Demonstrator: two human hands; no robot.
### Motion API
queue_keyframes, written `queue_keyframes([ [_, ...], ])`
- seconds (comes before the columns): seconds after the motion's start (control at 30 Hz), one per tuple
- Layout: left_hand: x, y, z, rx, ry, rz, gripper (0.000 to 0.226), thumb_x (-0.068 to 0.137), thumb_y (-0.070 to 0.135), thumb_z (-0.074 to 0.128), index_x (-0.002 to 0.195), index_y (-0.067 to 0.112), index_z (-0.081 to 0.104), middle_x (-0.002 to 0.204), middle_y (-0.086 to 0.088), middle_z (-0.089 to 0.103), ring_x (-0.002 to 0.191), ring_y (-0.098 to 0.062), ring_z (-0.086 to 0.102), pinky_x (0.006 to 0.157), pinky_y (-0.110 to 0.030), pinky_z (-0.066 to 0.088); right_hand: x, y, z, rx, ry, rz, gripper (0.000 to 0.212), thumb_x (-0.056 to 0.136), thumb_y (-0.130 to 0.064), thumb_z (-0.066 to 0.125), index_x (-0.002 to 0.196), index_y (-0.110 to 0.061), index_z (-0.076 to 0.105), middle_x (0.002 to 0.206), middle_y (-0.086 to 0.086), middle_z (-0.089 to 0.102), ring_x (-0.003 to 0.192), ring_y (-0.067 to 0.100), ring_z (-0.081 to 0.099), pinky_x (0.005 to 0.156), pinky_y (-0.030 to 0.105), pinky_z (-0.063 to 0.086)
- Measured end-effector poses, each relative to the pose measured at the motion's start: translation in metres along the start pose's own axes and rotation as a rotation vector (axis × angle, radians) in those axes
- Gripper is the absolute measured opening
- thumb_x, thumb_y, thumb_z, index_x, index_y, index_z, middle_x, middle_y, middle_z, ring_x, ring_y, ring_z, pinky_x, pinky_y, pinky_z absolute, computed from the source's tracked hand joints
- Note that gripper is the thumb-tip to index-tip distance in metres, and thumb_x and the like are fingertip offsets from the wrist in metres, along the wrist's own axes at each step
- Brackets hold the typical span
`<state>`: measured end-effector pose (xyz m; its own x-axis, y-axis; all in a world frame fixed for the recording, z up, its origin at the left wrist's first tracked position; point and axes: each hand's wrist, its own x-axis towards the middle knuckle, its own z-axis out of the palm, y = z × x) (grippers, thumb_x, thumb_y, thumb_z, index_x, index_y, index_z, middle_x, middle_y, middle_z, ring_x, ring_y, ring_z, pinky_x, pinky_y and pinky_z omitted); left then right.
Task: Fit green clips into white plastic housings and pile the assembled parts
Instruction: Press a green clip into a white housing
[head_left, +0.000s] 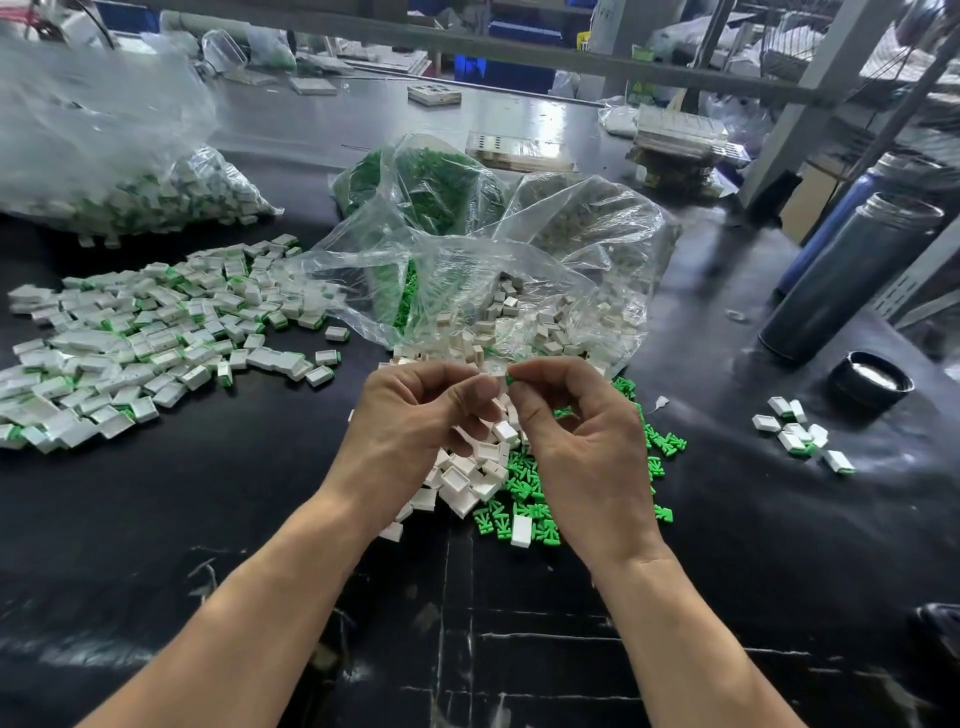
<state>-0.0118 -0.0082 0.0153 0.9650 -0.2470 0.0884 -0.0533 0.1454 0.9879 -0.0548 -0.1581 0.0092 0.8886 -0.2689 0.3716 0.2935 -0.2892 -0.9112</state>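
My left hand (415, 415) pinches a small white housing (497, 372) between thumb and fingers at mid-table. My right hand (576, 415) pinches a green clip (510, 379) against the housing's right end. Below the hands lie loose white housings (467, 478) and, to their right, loose green clips (535, 499). A wide pile of assembled white-and-green parts (145, 338) spreads over the left of the black table (208, 519).
An open clear bag of white housings (550, 312) and a bag of green clips (421, 187) sit behind the hands. A bag of assembled parts (130, 176) lies far left. A dark flask (852, 275), its cap (870, 382) and a few assembled parts (800, 434) are at right.
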Motion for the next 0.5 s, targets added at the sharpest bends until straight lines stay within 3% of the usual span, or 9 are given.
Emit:
queue_keyframes([
  [0.07,-0.0003,-0.0001,0.0001,-0.003,0.005,0.019,0.015,0.086,0.016,0.075,0.097,0.006,0.078,0.08,-0.012,0.075,0.065,-0.018,0.064,0.055,-0.026,0.055,-0.0001,0.0004,-0.0001,-0.001,-0.013,-0.005,0.013,0.096,-0.016,0.073,0.101,-0.028,0.074,0.095,-0.008,0.073,0.089,0.011,0.07,0.075,0.027,0.058],
  [0.2,-0.0004,-0.0005,0.0,-0.018,0.007,0.038,0.014,0.088,0.007,0.074,0.102,0.005,0.076,0.081,-0.013,0.073,0.067,-0.021,0.064,0.058,-0.028,0.058,-0.002,0.0014,0.0016,0.022,-0.024,-0.012,0.016,0.097,-0.019,0.072,0.103,-0.034,0.071,0.083,-0.012,0.068,0.064,0.007,0.059,0.058,0.028,0.051],
  [0.3,0.0005,-0.0003,0.0004,-0.038,0.013,0.029,0.015,0.086,0.008,0.074,0.1,0.003,0.075,0.082,-0.015,0.073,0.069,-0.023,0.065,0.061,-0.032,0.06,-0.0017,0.0025,0.0018,0.059,-0.006,-0.026,0.015,0.097,-0.021,0.071,0.101,-0.035,0.072,0.086,-0.006,0.07,0.069,0.015,0.06,0.061,0.033,0.053],
  [0.4,0.0019,-0.001,0.0,-0.081,0.012,0.012,0.017,0.083,0.011,0.075,0.099,0.004,0.073,0.083,-0.012,0.074,0.069,-0.021,0.067,0.062,-0.03,0.061,-0.001,0.0032,0.002,0.103,0.013,-0.023,0.013,0.096,-0.02,0.072,0.099,-0.033,0.074,0.087,-0.007,0.071,0.072,0.009,0.062,0.064,0.03,0.051],
  [0.5,0.0029,-0.0017,-0.0006,-0.13,0.01,-0.004,0.024,0.078,0.016,0.077,0.099,0.004,0.073,0.083,-0.011,0.075,0.069,-0.019,0.069,0.062,-0.027,0.06,-0.0004,0.004,0.0034,0.118,0.011,-0.007,0.013,0.094,-0.022,0.074,0.1,-0.032,0.076,0.088,-0.006,0.073,0.075,0.01,0.066,0.068,0.037,0.058],
])
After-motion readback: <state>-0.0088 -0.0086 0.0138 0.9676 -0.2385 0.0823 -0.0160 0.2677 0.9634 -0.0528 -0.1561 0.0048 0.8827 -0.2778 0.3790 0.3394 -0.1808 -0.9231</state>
